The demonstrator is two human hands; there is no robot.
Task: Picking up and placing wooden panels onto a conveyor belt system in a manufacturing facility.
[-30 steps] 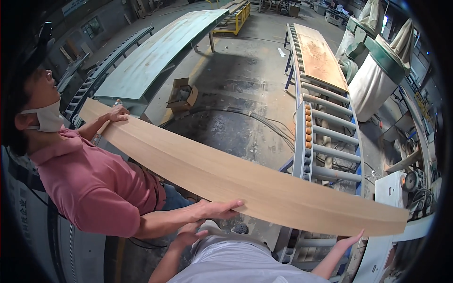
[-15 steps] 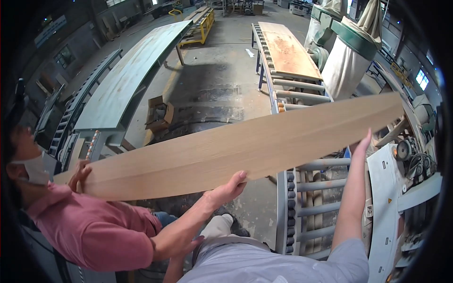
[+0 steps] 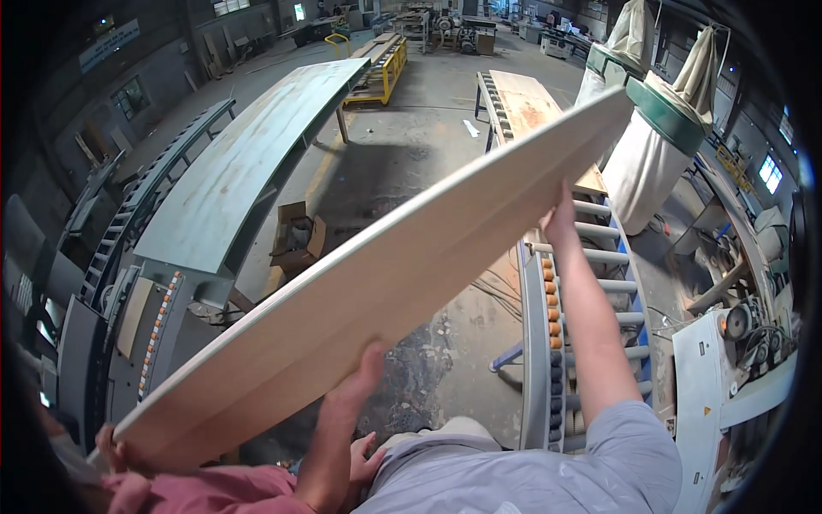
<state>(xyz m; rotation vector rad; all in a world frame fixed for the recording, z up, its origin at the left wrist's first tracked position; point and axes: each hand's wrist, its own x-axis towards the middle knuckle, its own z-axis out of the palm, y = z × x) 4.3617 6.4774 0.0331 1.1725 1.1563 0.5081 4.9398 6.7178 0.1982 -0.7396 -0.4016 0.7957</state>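
Observation:
A long, pale wooden board slants across the view, its far right end raised above the roller conveyor. My right hand grips its lower edge toward that end, arm stretched forward. Beside my waist, my left hand rests with fingers stretched out and nothing in it, partly covered by a co-worker's forearm. That co-worker, in a pink shirt, has one hand on the board's lower edge and the other hand at its near left end.
A roller conveyor runs along the right, with a wooden panel on its far part. To the left stands a long pale-green table. An open cardboard box sits on the floor beside it. Dust-collector bags and a white machine are farther right.
The board's right end has swung up and away to the left, while its left end has dropped nearer. My right hand moved forward and left with it. The co-worker has moved lower in view.

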